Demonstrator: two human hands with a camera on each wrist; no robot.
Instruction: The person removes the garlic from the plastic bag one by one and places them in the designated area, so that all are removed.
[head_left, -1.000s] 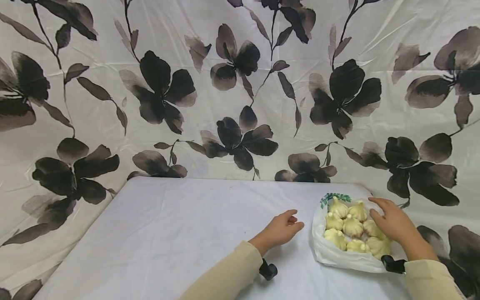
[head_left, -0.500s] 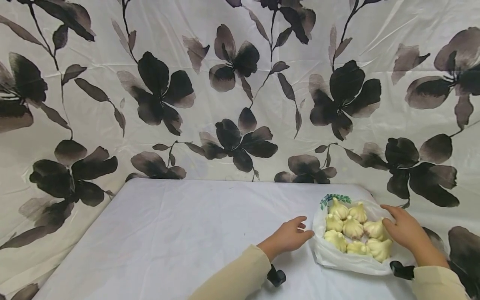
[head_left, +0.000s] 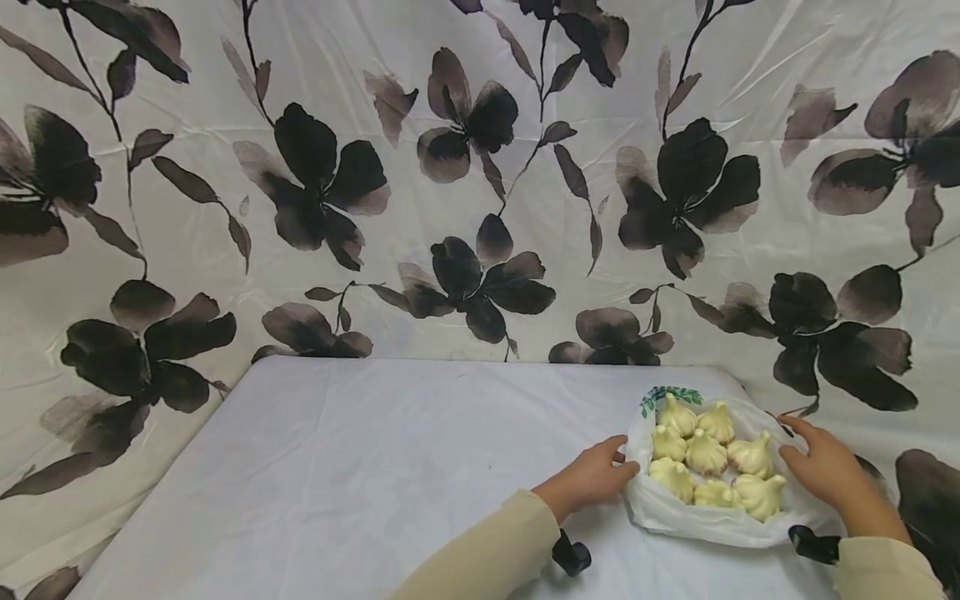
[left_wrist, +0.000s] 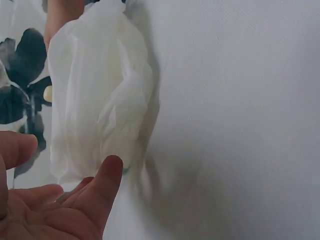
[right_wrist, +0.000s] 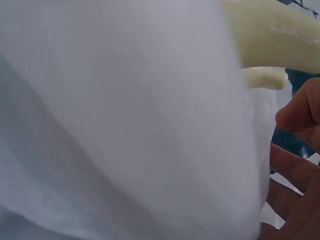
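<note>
A white plastic bag (head_left: 693, 521), its mouth spread wide, stands at the table's right side. Several pale garlic bulbs (head_left: 706, 455) sit inside it. My left hand (head_left: 588, 477) is at the bag's left side, fingertips at or very close to the plastic. In the left wrist view its fingers (left_wrist: 102, 182) reach towards the bag (left_wrist: 95, 105), thumb held apart. At the opposite side is my right hand (head_left: 823, 468); in the right wrist view its fingers (right_wrist: 295, 172) lie along the plastic (right_wrist: 140, 125), the thumb apart near garlic stems (right_wrist: 265, 78).
White cloth covers the table (head_left: 375, 467), stretching left of the bag. A white curtain (head_left: 390, 200) with dark flowers hangs behind it and around the sides. Black wrist devices (head_left: 573, 557) hang below both cuffs.
My left hand has moved right, up to the bag's left side. My right hand has drawn right and down from above the garlic to the bag's right side. The bag's right side spreads wider.
</note>
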